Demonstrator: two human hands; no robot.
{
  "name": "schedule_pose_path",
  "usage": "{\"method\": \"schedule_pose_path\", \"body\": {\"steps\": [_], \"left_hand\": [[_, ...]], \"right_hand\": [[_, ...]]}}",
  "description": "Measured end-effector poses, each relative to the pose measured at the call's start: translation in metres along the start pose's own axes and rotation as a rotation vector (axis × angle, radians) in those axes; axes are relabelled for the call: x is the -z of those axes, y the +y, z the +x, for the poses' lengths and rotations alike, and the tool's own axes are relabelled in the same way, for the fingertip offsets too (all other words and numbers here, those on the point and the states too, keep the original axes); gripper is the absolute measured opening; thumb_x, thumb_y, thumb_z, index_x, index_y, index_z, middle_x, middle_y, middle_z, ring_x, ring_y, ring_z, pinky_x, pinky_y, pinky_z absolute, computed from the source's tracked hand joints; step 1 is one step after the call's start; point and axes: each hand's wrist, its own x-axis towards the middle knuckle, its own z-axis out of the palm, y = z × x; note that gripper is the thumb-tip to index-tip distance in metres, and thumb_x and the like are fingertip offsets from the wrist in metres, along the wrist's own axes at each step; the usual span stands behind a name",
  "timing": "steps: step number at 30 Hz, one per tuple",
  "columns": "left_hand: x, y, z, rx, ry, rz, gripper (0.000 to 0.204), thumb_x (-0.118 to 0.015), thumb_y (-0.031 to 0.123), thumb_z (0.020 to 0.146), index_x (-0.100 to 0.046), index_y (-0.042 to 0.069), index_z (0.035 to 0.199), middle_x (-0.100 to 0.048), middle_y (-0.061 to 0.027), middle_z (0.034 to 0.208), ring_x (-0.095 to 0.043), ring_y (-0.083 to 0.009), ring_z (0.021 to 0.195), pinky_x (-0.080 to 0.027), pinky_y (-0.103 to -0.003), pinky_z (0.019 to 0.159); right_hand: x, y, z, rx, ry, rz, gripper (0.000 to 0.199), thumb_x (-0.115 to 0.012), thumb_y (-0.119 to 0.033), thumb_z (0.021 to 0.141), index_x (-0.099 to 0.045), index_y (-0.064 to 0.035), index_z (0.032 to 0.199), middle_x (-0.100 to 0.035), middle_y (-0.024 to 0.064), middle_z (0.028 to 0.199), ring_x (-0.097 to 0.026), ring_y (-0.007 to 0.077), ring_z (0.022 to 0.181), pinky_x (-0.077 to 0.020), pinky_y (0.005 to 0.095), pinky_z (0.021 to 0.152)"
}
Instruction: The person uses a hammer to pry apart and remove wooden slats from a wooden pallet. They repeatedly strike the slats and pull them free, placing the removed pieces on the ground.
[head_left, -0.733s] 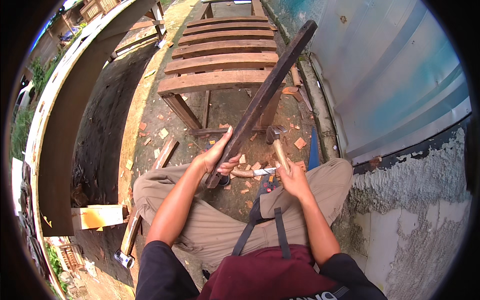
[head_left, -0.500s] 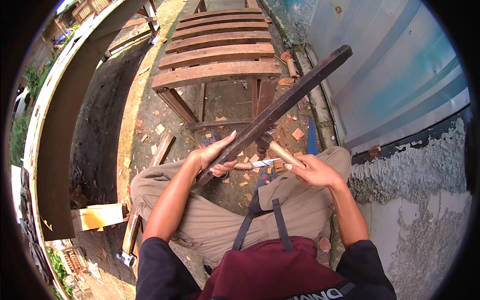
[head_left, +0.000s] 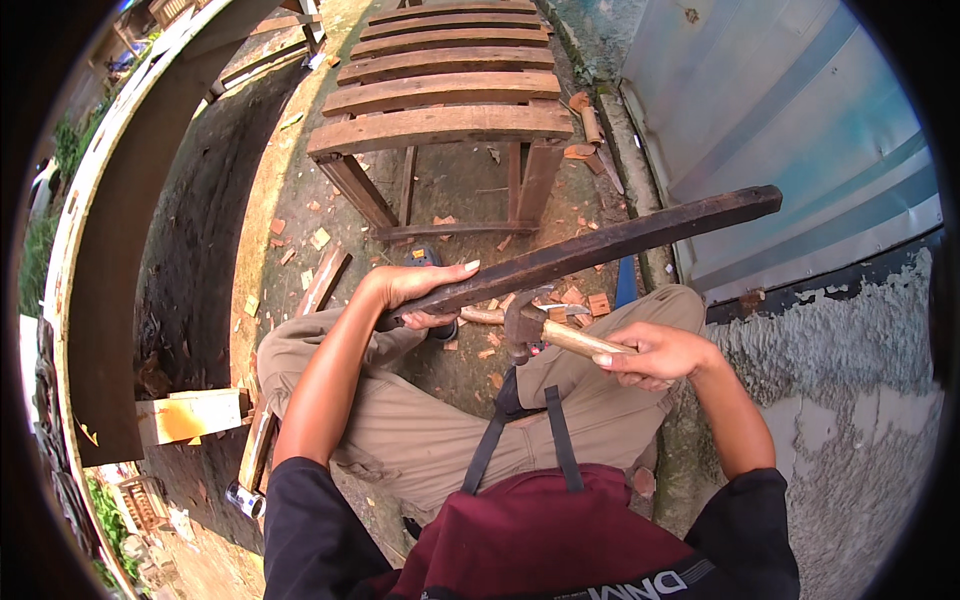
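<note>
My left hand (head_left: pixel 420 290) is closed around the lower left end of a long dark wooden bar (head_left: pixel 600 243), thumb lying along its top. The bar slants up to the right across my lap, its far end near the metal sheet wall. In my right hand (head_left: pixel 655 356) is a hammer (head_left: pixel 570 338), gripped by its pale wooden handle. The hammer's rusty head is just below the bar; whether they touch I cannot tell. On the ground behind the hammer lies a tool with a wooden handle (head_left: pixel 482 316), its blade partly hidden.
A slatted wooden bench (head_left: pixel 440 128) stands ahead. Wood chips (head_left: pixel 320 238) litter the concrete. A blue pointed blade (head_left: pixel 626 282) stands by my right knee. The metal sheet wall (head_left: pixel 790 130) borders the right; a can (head_left: pixel 245 499) and wood block (head_left: pixel 193 416) lie left.
The bar has swung clockwise, its far end now lower and further right. My right hand has moved slightly right and down, and the hammer head has come down below the bar.
</note>
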Motion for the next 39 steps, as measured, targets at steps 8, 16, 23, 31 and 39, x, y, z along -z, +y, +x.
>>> {"method": "schedule_pose_path", "body": {"steps": [8,16,23,31,39], "left_hand": [[0.018,0.001,-0.003,-0.078,0.193,0.194,0.078,-0.036,0.074,0.099,-0.065,0.003,0.085,-0.054,-0.0046,0.058,-0.047,-0.0112,0.04,-0.037,-0.027,0.036],[0.025,-0.022,0.024,-0.45,0.772,0.676,0.084,-0.033,0.068,0.103,-0.068,-0.002,0.071,-0.057,-0.0066,0.054,-0.055,-0.0164,0.05,-0.044,-0.036,0.054],[0.015,-0.026,0.035,-0.413,1.038,0.825,0.065,-0.07,0.067,0.08,-0.078,0.004,0.093,-0.071,-0.0178,0.074,-0.07,-0.0314,0.075,-0.052,-0.044,0.07],[0.012,-0.019,0.031,-0.279,1.138,0.92,0.068,-0.07,0.067,0.078,-0.076,0.002,0.096,-0.068,-0.0242,0.076,-0.069,-0.042,0.083,-0.051,-0.049,0.075],[-0.02,-0.023,0.08,-0.26,1.239,0.574,0.078,-0.058,0.073,0.087,-0.073,-0.004,0.087,-0.065,-0.0226,0.068,-0.069,-0.0365,0.075,-0.051,-0.048,0.075]], "right_hand": [[-0.006,0.018,0.011,0.126,-0.026,0.261,0.03,-0.056,-0.033,0.106,-0.055,-0.0031,0.1,-0.041,-0.0028,0.063,-0.034,0.003,0.046,-0.0258,0.022,0.039],[-0.002,0.032,0.012,0.202,0.105,0.453,0.033,-0.055,-0.035,0.106,-0.056,-0.0032,0.098,-0.044,-0.0015,0.063,-0.035,0.0028,0.042,-0.0266,0.0204,0.035],[-0.029,0.037,0.024,0.213,0.132,0.582,0.031,-0.054,-0.035,0.106,-0.056,-0.0051,0.099,-0.046,-0.0014,0.065,-0.035,0.0025,0.042,-0.0284,0.0206,0.036],[-0.05,0.038,0.048,0.234,0.18,0.743,0.032,-0.051,-0.034,0.107,-0.056,-0.004,0.101,-0.046,-0.0001,0.067,-0.036,0.0026,0.04,-0.0279,0.0203,0.034],[-0.089,0.028,0.095,0.465,0.395,0.911,0.028,-0.054,-0.034,0.107,-0.049,-0.0084,0.098,-0.043,-0.0017,0.066,-0.037,0.0047,0.042,-0.0314,0.0222,0.036]]}}
